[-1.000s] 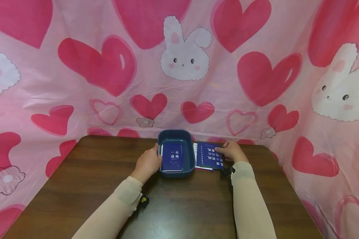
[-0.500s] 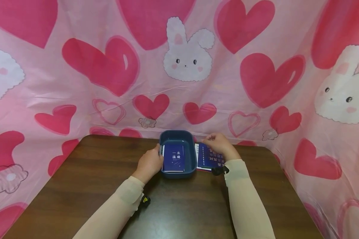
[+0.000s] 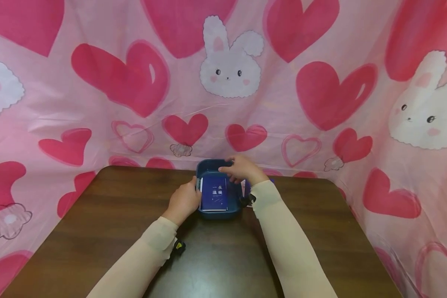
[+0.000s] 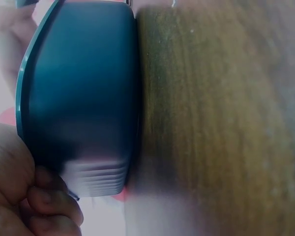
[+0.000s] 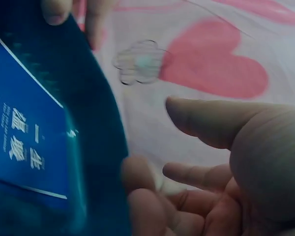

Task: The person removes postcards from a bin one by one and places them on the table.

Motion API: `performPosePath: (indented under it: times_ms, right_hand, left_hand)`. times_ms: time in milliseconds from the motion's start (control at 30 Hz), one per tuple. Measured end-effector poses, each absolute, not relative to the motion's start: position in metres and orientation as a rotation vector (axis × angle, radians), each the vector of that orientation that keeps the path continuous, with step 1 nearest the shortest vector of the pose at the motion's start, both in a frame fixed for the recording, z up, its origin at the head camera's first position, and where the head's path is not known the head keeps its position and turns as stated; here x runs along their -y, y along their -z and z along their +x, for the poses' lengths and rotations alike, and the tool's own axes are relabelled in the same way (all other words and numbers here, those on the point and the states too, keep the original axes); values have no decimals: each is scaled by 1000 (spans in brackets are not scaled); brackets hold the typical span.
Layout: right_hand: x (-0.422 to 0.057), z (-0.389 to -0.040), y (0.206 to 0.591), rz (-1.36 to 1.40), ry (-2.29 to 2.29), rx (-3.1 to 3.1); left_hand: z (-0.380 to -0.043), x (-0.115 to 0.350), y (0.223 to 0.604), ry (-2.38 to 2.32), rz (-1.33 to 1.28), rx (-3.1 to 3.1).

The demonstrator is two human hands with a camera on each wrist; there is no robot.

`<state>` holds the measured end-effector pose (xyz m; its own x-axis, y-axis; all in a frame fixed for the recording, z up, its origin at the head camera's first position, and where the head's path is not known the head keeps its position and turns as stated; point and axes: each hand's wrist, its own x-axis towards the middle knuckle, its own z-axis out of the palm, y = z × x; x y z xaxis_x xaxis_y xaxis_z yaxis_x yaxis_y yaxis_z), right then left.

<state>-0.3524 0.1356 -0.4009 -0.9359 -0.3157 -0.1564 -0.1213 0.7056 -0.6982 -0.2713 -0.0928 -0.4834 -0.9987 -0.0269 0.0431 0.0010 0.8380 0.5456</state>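
Observation:
A dark teal plastic basin point(image 3: 219, 215) stands near the table's back edge. My left hand point(image 3: 185, 201) grips its left rim. In the left wrist view the left hand point(image 4: 24, 182) has its fingers curled under that rim, beside the basin wall point(image 4: 83, 69). Flat inside the basin lies a blue booklet point(image 3: 214, 200) with white characters. Over the basin's back right corner is my right hand point(image 3: 243, 169). In the right wrist view the right hand point(image 5: 211, 172) holds nothing, its thumb apart from the fingers, which are by the basin's rim.
More blue booklets point(image 3: 247, 187) lie on the table right of the basin, mostly hidden by the right wrist. The brown wooden table point(image 3: 97, 231) is surrounded by a pink cloth point(image 3: 141, 99) printed with hearts and rabbits, close behind the basin.
My right hand has left the booklets on the right and moved left to the basin's back right corner. The left hand keeps its grip, and the basin has stayed in place.

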Motion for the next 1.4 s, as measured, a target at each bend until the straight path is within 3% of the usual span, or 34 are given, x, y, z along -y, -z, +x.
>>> performPosePath:
  times_ms: [500,733,1100,1400]
  right_hand:
    - [-77,-370,421,-324,488,-2771]
    - [-65,-411,463,-303,164,-2824]
    - [-67,-397,465,-224,254,-2816]
    - [-76,-412,469,-272,256,-2954]
  left_hand:
    - [-271,93,481,859,0,2968]
    - [-270,93,481,842,-2,2941]
    - [-271,93,483,860,-12,2946]
    - [-270,93,481,881,12,2959]
